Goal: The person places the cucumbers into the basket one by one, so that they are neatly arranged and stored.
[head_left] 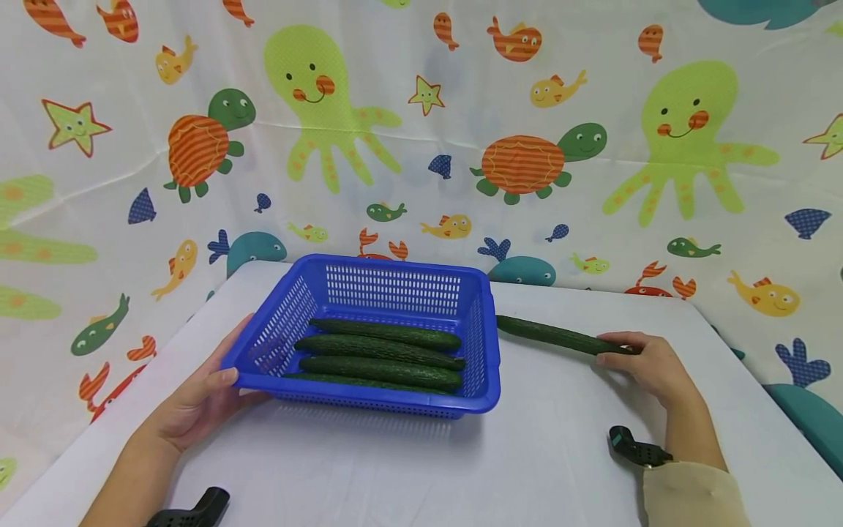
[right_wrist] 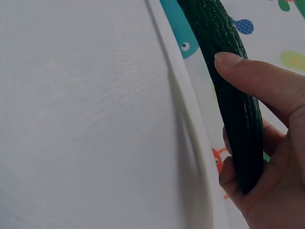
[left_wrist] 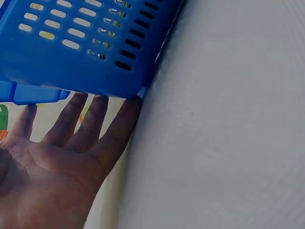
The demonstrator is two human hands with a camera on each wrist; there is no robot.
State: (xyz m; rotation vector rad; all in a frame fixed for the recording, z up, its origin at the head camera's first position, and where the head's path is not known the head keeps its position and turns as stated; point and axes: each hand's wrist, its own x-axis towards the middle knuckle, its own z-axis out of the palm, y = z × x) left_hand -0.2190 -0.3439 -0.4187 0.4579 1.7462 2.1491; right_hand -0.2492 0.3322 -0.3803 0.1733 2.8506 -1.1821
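A blue plastic basket [head_left: 486,399] with slotted walls stands on the left half of the table. Several long, dark green cucumbers [head_left: 382,348] lie side by side in it. At its near left corner, my left hand [head_left: 207,399] touches the basket, thumb at the rim. In the left wrist view, that hand's spread, fairly straight fingers [left_wrist: 93,119] reach the lower edge of the basket wall [left_wrist: 71,67]. To the right of the basket, my right hand [head_left: 648,362] grips one end of another cucumber [head_left: 549,333], its thumb [right_wrist: 252,76] across the skin. The cucumber's far end points toward the basket.
A white-covered table [head_left: 546,454] lies under everything. Behind it hangs a pale curtain [head_left: 421,168] printed with sea animals. A black wrist device [head_left: 639,448] sits on the right wrist, another [head_left: 197,509] on the left.
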